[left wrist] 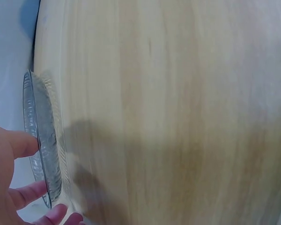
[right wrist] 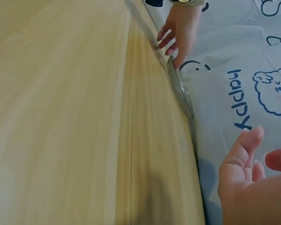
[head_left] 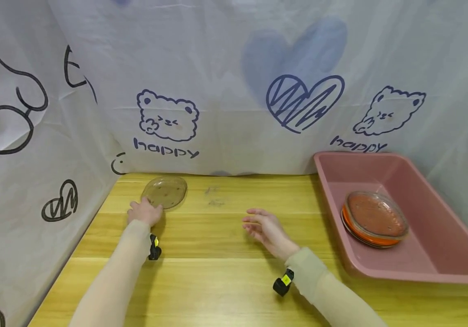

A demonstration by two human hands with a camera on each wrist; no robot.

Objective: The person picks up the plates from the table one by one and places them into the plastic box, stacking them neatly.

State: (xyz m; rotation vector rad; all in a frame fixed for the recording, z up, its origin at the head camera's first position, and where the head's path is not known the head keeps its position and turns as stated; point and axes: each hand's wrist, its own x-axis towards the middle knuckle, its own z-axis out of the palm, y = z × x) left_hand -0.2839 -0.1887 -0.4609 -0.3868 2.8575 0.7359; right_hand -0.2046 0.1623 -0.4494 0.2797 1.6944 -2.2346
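A clear glass plate point(head_left: 167, 190) with an oval outline is on the wooden table, close to the back wall. My left hand point(head_left: 144, 213) is at its near-left edge and pinches the rim. In the left wrist view, two fingertips meet the plate's rim point(left wrist: 42, 140), while other fingers reach lower beside it. My right hand point(head_left: 267, 232) hovers above the middle of the table, holding nothing, its fingers loosely bent and apart. In the pink tub point(head_left: 442, 236), a clear plate point(head_left: 377, 213) tops a stack with orange plates point(head_left: 354, 227).
The pink tub occupies the right end of the table point(head_left: 217, 281). White cloth point(head_left: 226, 91) printed with bears and hearts hangs behind the table and on both sides. Black wrist cameras point(head_left: 284, 282) are strapped to both wrists.
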